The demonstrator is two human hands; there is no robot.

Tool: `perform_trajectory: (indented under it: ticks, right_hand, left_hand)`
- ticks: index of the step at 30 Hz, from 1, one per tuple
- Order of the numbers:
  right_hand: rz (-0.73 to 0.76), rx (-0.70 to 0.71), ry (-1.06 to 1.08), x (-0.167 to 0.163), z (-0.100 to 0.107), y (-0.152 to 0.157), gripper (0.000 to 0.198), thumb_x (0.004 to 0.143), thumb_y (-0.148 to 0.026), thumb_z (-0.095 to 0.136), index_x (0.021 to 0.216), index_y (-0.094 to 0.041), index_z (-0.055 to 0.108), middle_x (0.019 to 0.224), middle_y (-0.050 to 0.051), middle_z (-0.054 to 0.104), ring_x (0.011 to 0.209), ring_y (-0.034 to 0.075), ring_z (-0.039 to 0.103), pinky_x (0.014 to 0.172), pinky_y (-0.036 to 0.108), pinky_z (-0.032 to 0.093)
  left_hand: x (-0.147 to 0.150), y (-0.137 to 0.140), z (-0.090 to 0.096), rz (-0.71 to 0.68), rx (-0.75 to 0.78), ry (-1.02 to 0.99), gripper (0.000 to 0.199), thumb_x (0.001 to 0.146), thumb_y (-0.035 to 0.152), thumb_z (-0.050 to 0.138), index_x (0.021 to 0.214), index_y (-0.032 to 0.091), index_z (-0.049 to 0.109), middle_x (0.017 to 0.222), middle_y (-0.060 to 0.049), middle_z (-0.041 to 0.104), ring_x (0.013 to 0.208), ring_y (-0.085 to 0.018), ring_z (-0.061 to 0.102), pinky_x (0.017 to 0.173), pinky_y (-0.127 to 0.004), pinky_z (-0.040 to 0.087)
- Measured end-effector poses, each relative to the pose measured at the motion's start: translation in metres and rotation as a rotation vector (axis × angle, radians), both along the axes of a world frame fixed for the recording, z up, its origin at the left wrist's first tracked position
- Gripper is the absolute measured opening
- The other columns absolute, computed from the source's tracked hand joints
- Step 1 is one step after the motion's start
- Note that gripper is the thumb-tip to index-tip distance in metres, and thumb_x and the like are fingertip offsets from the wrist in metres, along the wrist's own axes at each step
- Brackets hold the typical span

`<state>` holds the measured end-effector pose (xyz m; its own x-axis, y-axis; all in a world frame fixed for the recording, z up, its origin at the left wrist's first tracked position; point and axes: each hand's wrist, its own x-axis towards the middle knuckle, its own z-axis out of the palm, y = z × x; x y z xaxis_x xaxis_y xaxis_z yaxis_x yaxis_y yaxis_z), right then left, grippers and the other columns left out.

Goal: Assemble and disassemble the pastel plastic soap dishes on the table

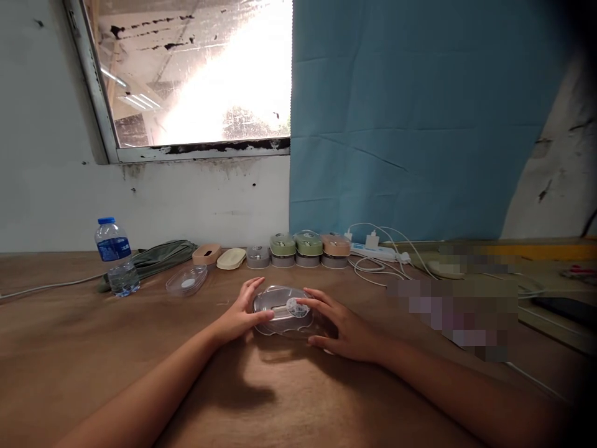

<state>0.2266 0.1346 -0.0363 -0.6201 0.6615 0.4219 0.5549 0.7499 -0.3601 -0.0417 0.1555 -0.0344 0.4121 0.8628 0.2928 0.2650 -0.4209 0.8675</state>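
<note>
In front of me on the table is a grey plastic box with a clear lid point(282, 323), a slot in its top and a round white sticker point(297, 307). My left hand point(243, 317) grips its left end, the thumb lying over the top near the slot and the fingers at the far side. From the right, my right hand point(340, 323) holds the box, forefinger on the sticker and thumb lower at the right front corner. The box's right end is partly hidden by this hand.
Along the wall stand several small lidded boxes in grey, green point(282, 249) and peach point(336, 249). Left of them are a cream lid point(231, 258), a peach slotted piece point(206, 254), a clear cover point(187, 281) and a water bottle point(116, 258). A power strip point(377, 251) with cables lies right.
</note>
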Motion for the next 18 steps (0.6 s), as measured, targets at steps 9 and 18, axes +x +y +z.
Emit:
perform_trajectory:
  ticks: [9, 18]
  right_hand:
    - [-0.095, 0.073, 0.068, -0.001, 0.01, -0.004, 0.044, 0.086, -0.041, 0.046, 0.127, -0.026, 0.04, 0.134, 0.009, 0.036, 0.122, 0.026, 0.036, 0.099, 0.045, 0.034]
    - [0.055, -0.106, 0.001, 0.004, 0.016, -0.004, 0.046, 0.085, -0.044, 0.047, 0.126, -0.025, 0.041, 0.135, 0.008, 0.036, 0.122, 0.024, 0.037, 0.1, 0.039, 0.033]
  left_hand:
    - [-0.001, 0.001, -0.01, -0.088, -0.13, 0.038, 0.111, 0.05, 0.031, 0.08, 0.135, 0.022, 0.009, 0.123, -0.017, 0.045, 0.118, -0.03, 0.041, 0.102, -0.046, 0.024]
    - [0.0, -0.002, -0.013, -0.128, -0.053, 0.14, 0.11, 0.049, 0.034, 0.08, 0.133, 0.023, 0.011, 0.13, -0.014, 0.036, 0.124, -0.03, 0.031, 0.104, -0.044, 0.02]
